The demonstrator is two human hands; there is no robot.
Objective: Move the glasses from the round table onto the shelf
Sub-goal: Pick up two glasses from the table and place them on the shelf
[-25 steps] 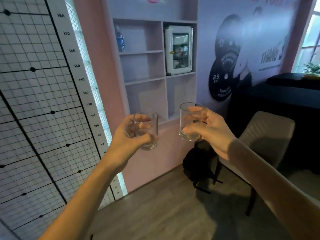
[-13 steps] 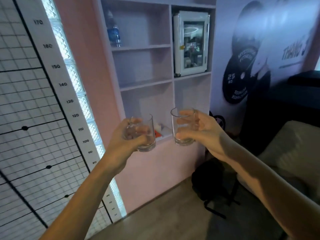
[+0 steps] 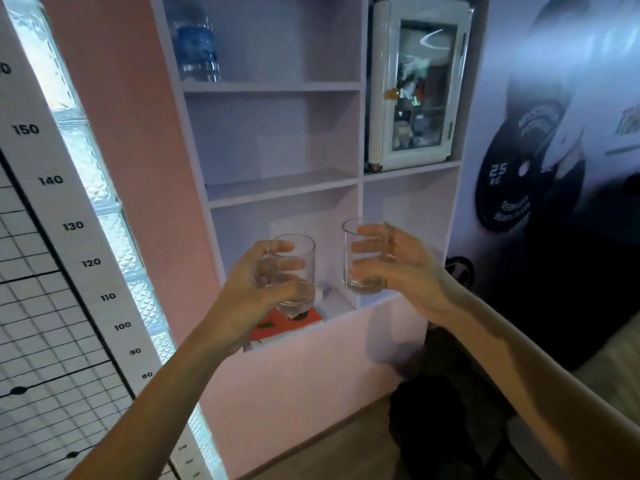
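before the shelf [image 3: 282, 190], the left hand [image 3: 254, 294] grasps 1 upright glass [image 3: 294, 271] and the right hand [image 3: 403, 268] another glass [image 3: 365, 256]. both sit just short of the lowest compartments, the right higher. a red book [image 3: 287, 323] occupies the left bay; its floor behind the glass is hidden.

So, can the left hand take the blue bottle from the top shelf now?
Probably not: the left hand already holds a glass, and the blue bottle stands far above it.
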